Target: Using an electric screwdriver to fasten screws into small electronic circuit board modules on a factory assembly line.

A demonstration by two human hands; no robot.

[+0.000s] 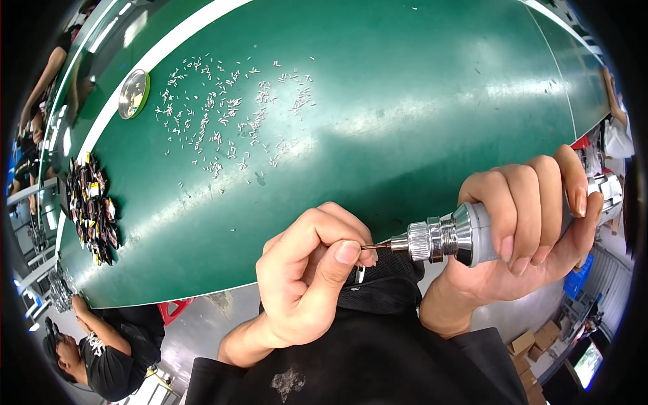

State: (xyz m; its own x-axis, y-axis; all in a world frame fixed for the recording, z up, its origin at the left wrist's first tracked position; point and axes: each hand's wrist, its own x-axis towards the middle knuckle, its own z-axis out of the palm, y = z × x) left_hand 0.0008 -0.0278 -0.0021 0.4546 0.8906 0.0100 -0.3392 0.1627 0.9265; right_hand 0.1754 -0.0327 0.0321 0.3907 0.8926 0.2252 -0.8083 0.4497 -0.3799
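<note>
My right hand [523, 219] is wrapped round the grey and silver body of an electric screwdriver [442, 239], which lies level and points left. Its thin bit [378, 247] reaches to my left hand [300, 277], where thumb and forefinger pinch closed at the tip. Whether a small part sits between those fingertips is hidden. Both hands are raised over the near edge of a green table [405, 148]. Many tiny silver pieces, like screws or pins [233, 109], lie scattered over its left half, apart from my hands.
A round, green-rimmed dish [144, 94] stands at the far left. Nearer lies a heap of small black parts [91, 209] with yellow and red bits. Another person [111, 354] in black sits at lower left, by a red stool [177, 310]. Cardboard boxes [536, 339] stand at lower right.
</note>
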